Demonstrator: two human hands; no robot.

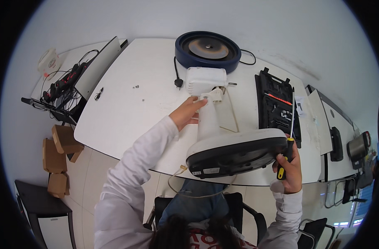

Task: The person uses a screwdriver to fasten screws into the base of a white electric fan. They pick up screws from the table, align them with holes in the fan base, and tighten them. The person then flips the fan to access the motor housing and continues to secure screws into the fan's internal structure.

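Note:
A white electric fan body lies on the table, its motor housing (206, 80) away from me and a bare shaft poking out to the right. My left hand (184, 114) grips the fan's neck (207, 120) near the joint under the housing; some fingers are hidden behind it. The fan base (239, 141) is tipped toward me, with its black underside (239, 157) showing. In my right hand (293, 170) is a screwdriver (285, 164) with a black and yellow handle, its shaft pointing away from me. That hand is also at the base's right end; whether its fingers press on it, I cannot tell.
Behind the fan sits a round dark blue appliance (208, 62) with a metal plate and black plug (178, 83). An open black tool case (276, 112) lies to the right. A pale cord (198, 196) hangs over the front edge. Cardboard boxes (54, 155) stand at left.

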